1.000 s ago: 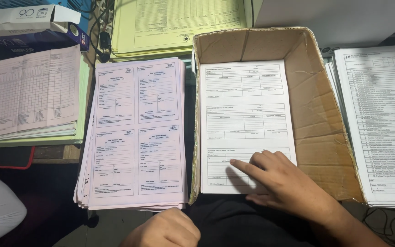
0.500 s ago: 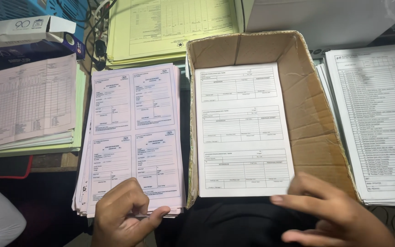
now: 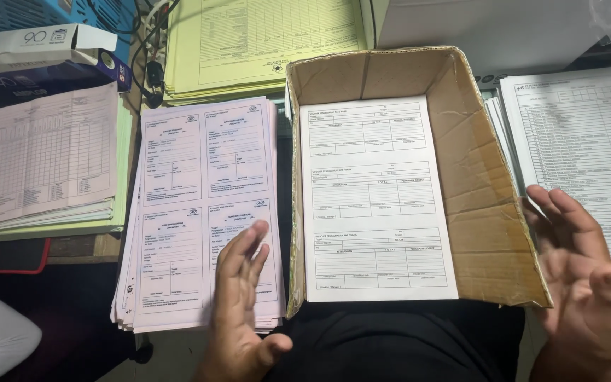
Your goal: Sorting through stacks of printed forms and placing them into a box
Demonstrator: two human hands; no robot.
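Note:
A shallow brown cardboard box with its near side open holds a stack of white printed forms. My left hand is edge-on, fingers straight, at the box's left side, over the right part of a pink form stack. My right hand is open with its palm facing the box's right wall, close to that wall's near end. Neither hand holds anything.
A white checklist stack lies right of the box, partly under my right hand. Yellow forms sit behind. At the left lie a mixed pink and green paper pile and a paper ream box. Dark cloth covers my lap.
My right hand left the white forms, drew back, then moved out beside the box's right wall. My left hand came up over the pink stack and straightened beside the box's left wall.

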